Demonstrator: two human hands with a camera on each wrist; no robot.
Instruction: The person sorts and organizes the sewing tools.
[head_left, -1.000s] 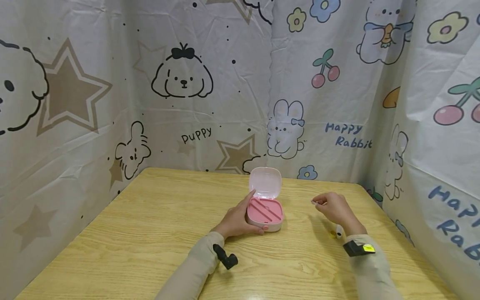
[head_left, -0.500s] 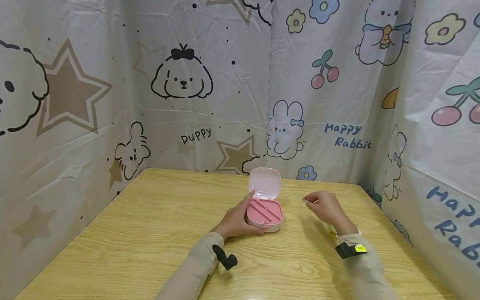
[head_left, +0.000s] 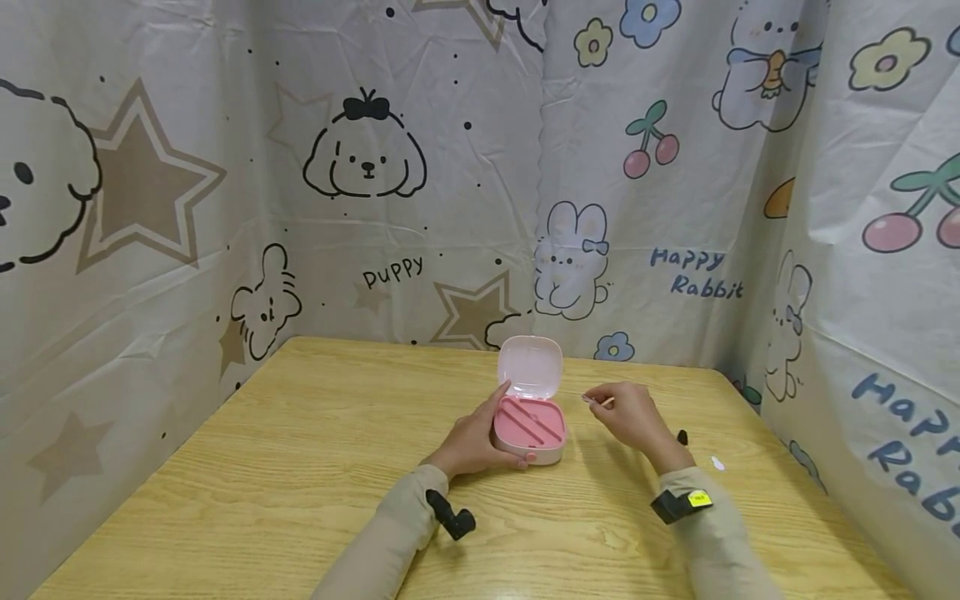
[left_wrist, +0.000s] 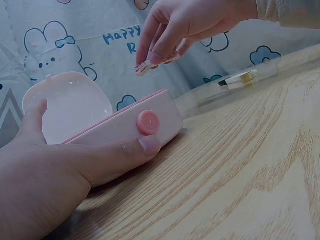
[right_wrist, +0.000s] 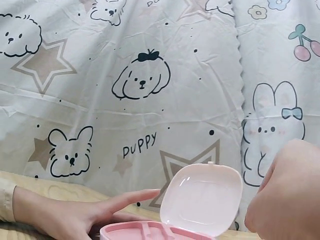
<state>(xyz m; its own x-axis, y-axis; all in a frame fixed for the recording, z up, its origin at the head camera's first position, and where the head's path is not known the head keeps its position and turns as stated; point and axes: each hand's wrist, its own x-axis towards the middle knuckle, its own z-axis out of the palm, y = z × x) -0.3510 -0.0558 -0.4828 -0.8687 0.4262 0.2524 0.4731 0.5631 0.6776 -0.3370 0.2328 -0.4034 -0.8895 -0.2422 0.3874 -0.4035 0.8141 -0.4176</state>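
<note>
Left hand (head_left: pixel 471 439) grips the open pink case (head_left: pixel 529 427); right hand (head_left: pixel 628 414) pinches a small thin item (head_left: pixel 589 400), too tiny to identify.

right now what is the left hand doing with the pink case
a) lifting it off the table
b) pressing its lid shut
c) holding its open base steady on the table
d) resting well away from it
c: the left hand grips the pink case, whose lid stands open, as it sits on the table.
</note>
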